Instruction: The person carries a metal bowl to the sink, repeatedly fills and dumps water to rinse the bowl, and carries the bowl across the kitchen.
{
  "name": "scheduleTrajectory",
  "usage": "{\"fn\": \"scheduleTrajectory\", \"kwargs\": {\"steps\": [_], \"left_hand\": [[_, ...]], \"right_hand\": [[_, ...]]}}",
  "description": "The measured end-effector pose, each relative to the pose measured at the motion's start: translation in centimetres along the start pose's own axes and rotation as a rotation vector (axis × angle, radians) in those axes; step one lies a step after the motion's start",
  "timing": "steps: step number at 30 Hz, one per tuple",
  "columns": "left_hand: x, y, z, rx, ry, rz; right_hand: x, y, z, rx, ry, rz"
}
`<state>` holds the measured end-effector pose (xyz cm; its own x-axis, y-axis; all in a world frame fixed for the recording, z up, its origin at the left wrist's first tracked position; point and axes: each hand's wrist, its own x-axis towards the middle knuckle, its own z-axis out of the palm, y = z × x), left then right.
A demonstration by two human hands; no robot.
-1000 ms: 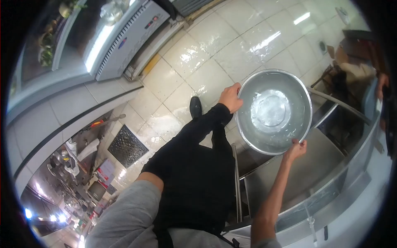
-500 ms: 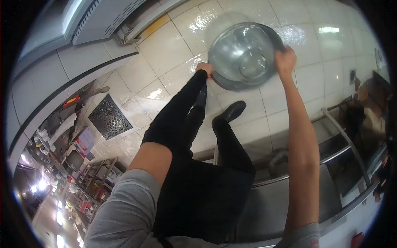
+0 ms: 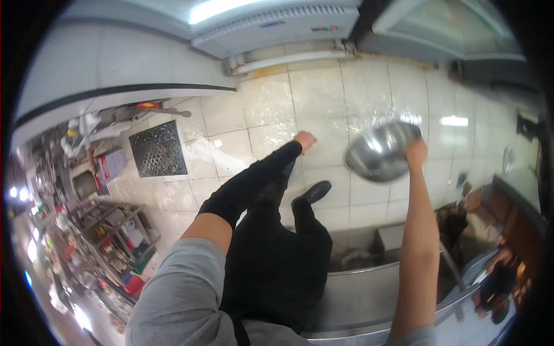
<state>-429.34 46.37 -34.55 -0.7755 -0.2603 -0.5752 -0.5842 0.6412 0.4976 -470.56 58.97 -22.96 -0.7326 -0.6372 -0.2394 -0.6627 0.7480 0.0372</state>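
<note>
My right hand (image 3: 416, 154) is closed on the rim of a large stainless steel bowl (image 3: 378, 153) and holds it by its right side, above the tiled floor. The bowl is tilted and slightly blurred, and I cannot make out anything inside it. To the left of the bowl and apart from it is my left hand (image 3: 306, 142), at the end of a black sleeve. Its fingers look curled in, with nothing in them.
Wet, shiny tiles (image 3: 317, 92) spread in front of my shoes. A black floor mat or grate (image 3: 158, 149) lies at left. Beyond the floor stands a white appliance (image 3: 277, 29). Cluttered shelves (image 3: 109, 230) are at lower left, a metal counter (image 3: 360, 297) nearby, and another person (image 3: 499, 282) at lower right.
My left hand has let go of the bowl's rim. The bowl has tipped and swung away from it, now held by my right hand alone. The camera view has turned.
</note>
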Motion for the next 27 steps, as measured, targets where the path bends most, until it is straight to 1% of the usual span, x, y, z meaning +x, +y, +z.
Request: {"fn": "scheduleTrajectory", "kwargs": {"steps": [1, 2, 3, 4, 5, 6, 7, 8, 9, 10, 11, 12, 13, 14, 15, 16, 17, 18, 20, 22, 24, 26, 27], "left_hand": [[-2.0, 1.4, -3.0, -0.008, -0.021, -0.079], [-2.6, 0.4, -2.3, -0.134, 0.122, -0.171], [-2.9, -2.2, 0.7, -0.256, 0.266, -0.268], [-4.8, -3.8, 1.5, -0.376, 0.415, -0.377], [-8.6, -2.9, -2.1, -0.489, 0.49, -0.542], [-12.6, -1.8, -5.6, -0.602, 0.581, -0.717], [-15.3, -2.1, -6.5, -0.551, 0.57, -0.824], [-23.0, -4.5, -8.0, -0.511, 0.599, -0.993], [-27.2, -5.5, -8.5, -0.559, 0.533, -0.969], [-31.3, -4.6, -8.5, -0.572, 0.605, -1.051], [-35.4, -4.4, -8.5, -0.584, 0.608, -1.069], [-40.0, -3.1, -9.5, -0.764, 0.435, -1.111], [-43.4, -2.6, -7.2, -0.811, 0.471, -1.182], [-47.1, -1.1, -5.5, -0.793, 0.467, -1.253], [-49.6, -0.7, -2.1, -0.752, 0.513, -1.34], [-51.5, -1.1, 1.6, -0.789, 0.467, -1.416], [-54.5, 1.4, 1.3, -0.858, 0.444, -1.412], [-57.3, 4.0, 0.5, -0.923, 0.421, -1.407], [-59.5, 5.9, 4.4, -0.949, 0.691, -1.563], [-61.9, 6.9, 6.6, -0.999, 0.681, -1.554], [-64.2, 7.4, 7.4, -0.974, 0.778, -1.653], [-67.5, 4.6, 8.2, -0.999, 1.057, -1.727], [-70.0, 2.9, 7.8, -0.879, 1.21, -1.777]], "right_hand": [[-2.5, 1.8, -2.7, 0.003, 0.042, 0.01], [-5.8, 1.9, -7.4, 0.016, 0.028, 0.091], [-7.9, 3.6, -9.9, 0.009, -0.046, 0.105], [-9.4, 9.8, -8.4, 0.012, -0.03, -0.006], [-11.6, 15.3, -6.5, 0.016, 0.234, -0.1], [-13.9, 17.0, -8.8, -0.113, 0.231, -0.087], [-16.3, 15.7, -14.0, -0.115, 0.058, 0.221], [-19.3, 15.4, -19.1, -0.048, 0.11, 0.256], [-22.1, 14.6, -24.1, 0.021, 0.165, 0.288], [-21.4, 22.9, -19.7, -0.064, 0.295, 0.2], [-24.1, 19.2, -23.9, 0.085, 0.385, 0.236], [-26.0, 17.1, -26.4, 0.162, 0.504, 0.256], [-24.5, 24.8, -21.9, 0.352, 0.658, 0.06], [-28.7, 17.8, -28.2, 0.16, 0.688, 0.164], [-29.3, 17.7, -28.8, 0.182, 0.705, 0.147], [-30.0, 20.7, -27.1, 0.226, 0.645, 0.343], [-30.3, 21.4, -27.4, 0.242, 0.659, 0.329], [-30.4, 21.8, -27.1, 0.528, 0.643, 0.502], [-31.2, 19.6, -26.1, 0.566, 0.644, 0.495], [-31.6, 18.1, -25.3, 0.577, 0.64, 0.498], [-31.8, 18.0, -25.3, 0.567, 0.642, 0.499], [-31.9, 18.0, -25.0, 0.55, 0.643, 0.51], [-32.1, 17.6, -25.0, 0.551, 0.625, 0.507]]}}
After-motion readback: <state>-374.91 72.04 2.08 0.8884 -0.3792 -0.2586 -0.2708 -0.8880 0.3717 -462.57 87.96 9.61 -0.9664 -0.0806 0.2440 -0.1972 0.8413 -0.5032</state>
